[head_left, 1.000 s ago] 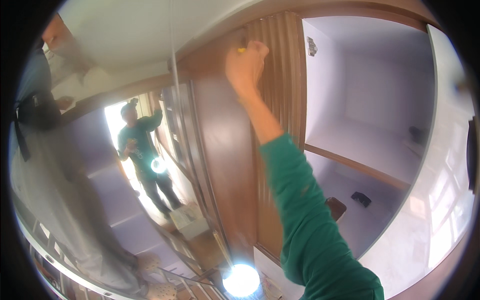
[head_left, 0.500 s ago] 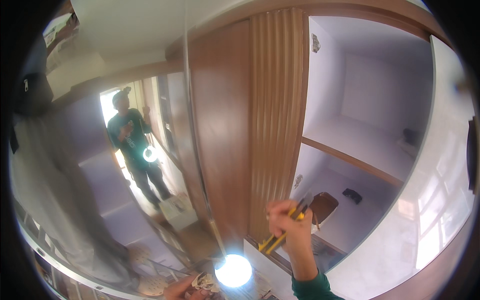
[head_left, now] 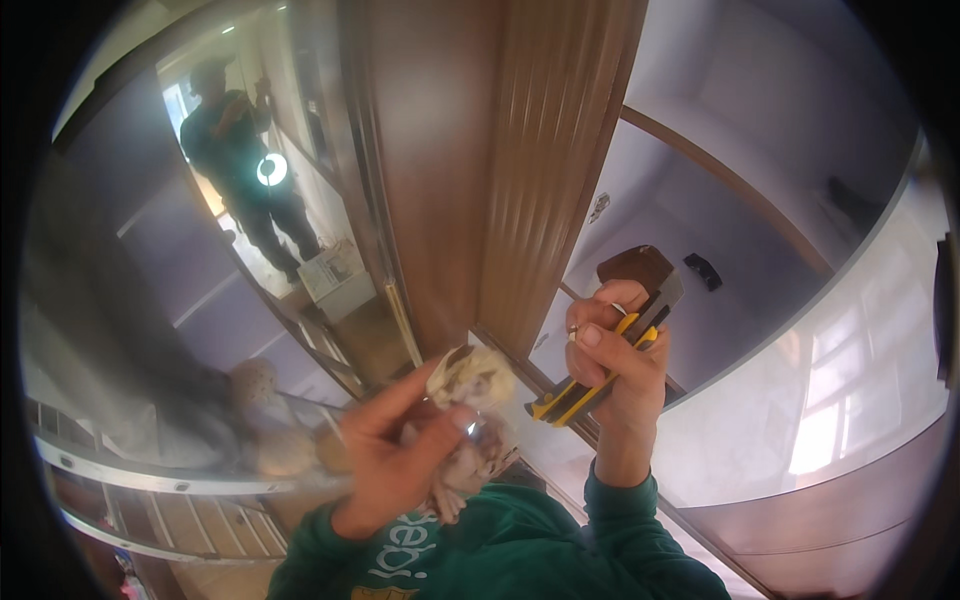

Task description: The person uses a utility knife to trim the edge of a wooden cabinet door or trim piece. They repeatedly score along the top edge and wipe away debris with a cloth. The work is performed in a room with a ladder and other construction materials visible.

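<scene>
My right hand (head_left: 618,350) is wrapped round a yellow and black utility knife (head_left: 570,400). A grey blade part sticks up past my fingers, with the handle slanting down to the left. In my left hand (head_left: 395,445) is a crumpled, stained, whitish rag (head_left: 480,375), pinched between thumb and fingers. A bright spot shines beside my left thumb. Both hands are in front of my green shirt (head_left: 500,545), a short gap between them. Just beyond my right hand, a brown object (head_left: 637,264) is in the open cabinet.
A small black object (head_left: 703,272) lies in the cabinet, right of a fluted wooden panel (head_left: 540,150). A glossy white door (head_left: 830,400) curves along the right. At left are a metal ladder (head_left: 170,487) and a person's grey trousers (head_left: 130,370). A reflective panel shows a standing figure (head_left: 235,150).
My left hand has risen with the rag from the lower edge. My right hand has moved up with the knife. The view has tilted lower, and the bright lamp is now mostly covered.
</scene>
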